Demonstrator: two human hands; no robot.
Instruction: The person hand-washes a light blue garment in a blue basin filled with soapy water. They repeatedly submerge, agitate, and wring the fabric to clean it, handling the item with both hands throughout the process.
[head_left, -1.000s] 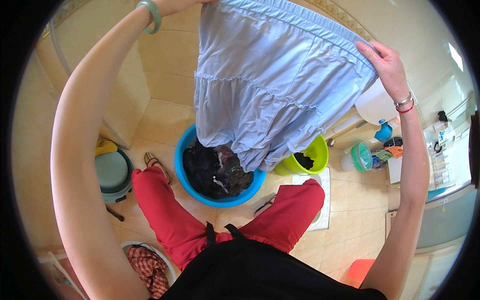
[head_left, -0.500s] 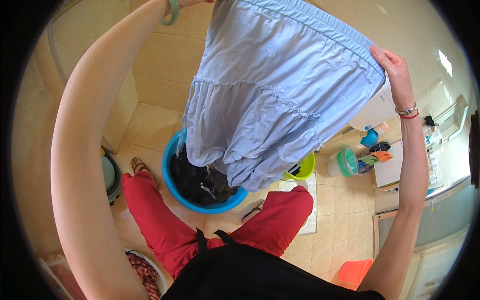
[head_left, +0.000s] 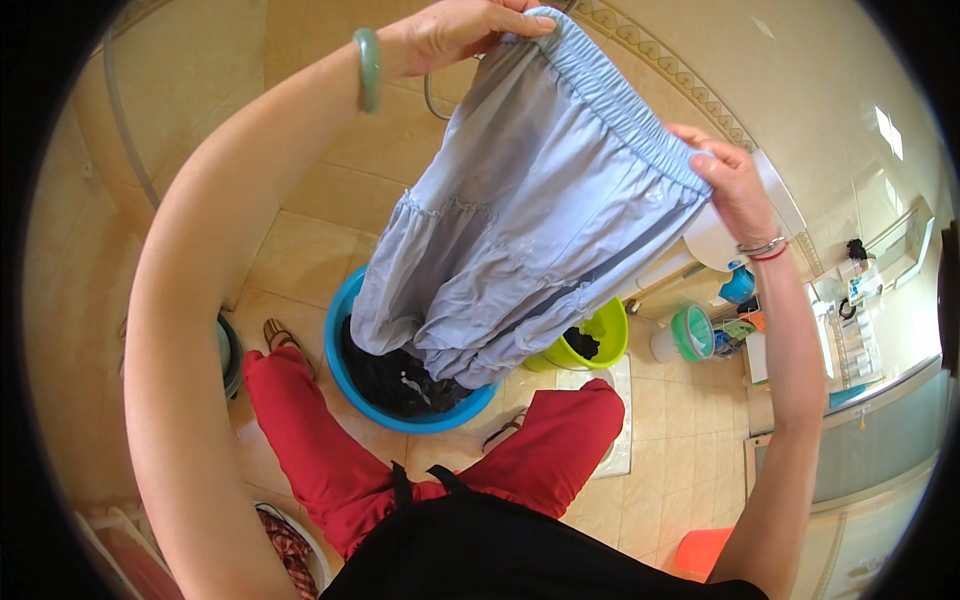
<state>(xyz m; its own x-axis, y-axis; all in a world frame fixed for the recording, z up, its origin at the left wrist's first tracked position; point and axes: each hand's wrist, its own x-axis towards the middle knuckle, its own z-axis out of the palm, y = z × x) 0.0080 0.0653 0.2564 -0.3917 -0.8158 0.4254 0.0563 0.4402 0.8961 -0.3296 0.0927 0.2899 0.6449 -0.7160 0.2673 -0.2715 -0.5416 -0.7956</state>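
Note:
A light blue skirt (head_left: 540, 210) with a gathered elastic waistband hangs between my two hands. My left hand (head_left: 465, 32) is closed on one end of the waistband, high at the top of the view. At the other end, lower and to the right, the fingers of my right hand (head_left: 728, 178) pinch the band. The skirt's ruffled hem hangs down over a blue basin (head_left: 345, 385) on the floor between my feet. Dark wet cloth (head_left: 405, 385) lies in that basin, partly hidden behind the skirt.
Right of the basin stands a yellow-green bucket (head_left: 610, 345) with something black inside. A white and green bin (head_left: 690, 335) is farther right. At lower left, a white tub (head_left: 315, 545) holds checked red cloth (head_left: 287, 550). An orange-red bucket (head_left: 700, 550) sits at lower right.
My hands have come closer together and the waistband has bunched up. My left hand has dropped into fuller view; my right hand has moved left and slightly down. More of the yellow-green bucket shows.

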